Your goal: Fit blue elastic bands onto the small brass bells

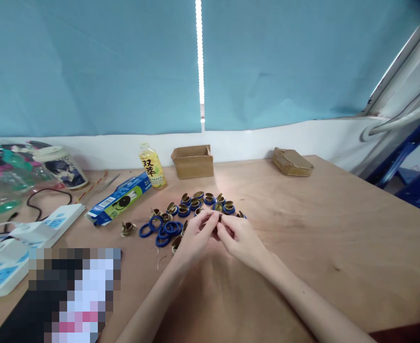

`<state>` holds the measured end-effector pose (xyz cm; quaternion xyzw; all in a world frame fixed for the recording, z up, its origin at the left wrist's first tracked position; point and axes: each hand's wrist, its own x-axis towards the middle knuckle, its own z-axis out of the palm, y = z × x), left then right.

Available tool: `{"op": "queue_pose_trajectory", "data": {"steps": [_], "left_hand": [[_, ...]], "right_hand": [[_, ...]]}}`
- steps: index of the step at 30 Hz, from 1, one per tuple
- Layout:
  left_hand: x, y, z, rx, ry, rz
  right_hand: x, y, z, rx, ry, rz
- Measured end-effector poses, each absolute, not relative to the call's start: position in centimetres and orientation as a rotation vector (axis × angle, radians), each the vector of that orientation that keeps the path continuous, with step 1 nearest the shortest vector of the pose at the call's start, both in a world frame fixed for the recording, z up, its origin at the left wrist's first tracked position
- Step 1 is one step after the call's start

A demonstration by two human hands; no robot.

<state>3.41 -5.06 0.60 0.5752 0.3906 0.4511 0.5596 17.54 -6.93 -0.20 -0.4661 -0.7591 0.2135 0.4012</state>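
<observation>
Dark brown, mostly hidden: small piece (220, 217) near frame centre, pinched between fingertips of left grip (197, 232) and right grip (244, 236). Likely light and stiff; opposite edges seem the best hold. Blue rings (163, 244), left of centre, look smooth, perhaps slippery and slightly springy.

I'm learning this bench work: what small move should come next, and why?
Probably tilt the small dark piece into view without letting go: the left hand and right hand meet closely, and their fingers hide most of it. Blue-ringed brass pieces lie just beyond for comparison.
</observation>
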Motion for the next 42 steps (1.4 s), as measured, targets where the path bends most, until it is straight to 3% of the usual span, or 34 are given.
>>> {"op": "queue_pose_trajectory", "data": {"steps": [5,11,20,35,42], "left_hand": [[2.6,-4.6,0.8,1.344,1.011,1.14],[0.2,-3.2,1.0,1.469,1.277,1.309],[-2.4,-2.2,-0.1,2.07,1.805,0.956],[-3.0,-1.7,-0.7,2.079,1.895,0.897],[-0.1,-2.6,-1.3,2.417,1.488,1.081]], "right_hand": [[17.8,-7.0,0.3,-1.095,-1.744,0.683],[18.3,-6.6,0.1,-1.207,-1.749,0.618],[17.6,-7.0,-1.5,-1.12,-2.203,0.521],[19.6,-5.7,-0.3,-1.268,-1.799,0.262],[22.0,-4.1,-0.5,-1.463,-1.853,0.237]]}}
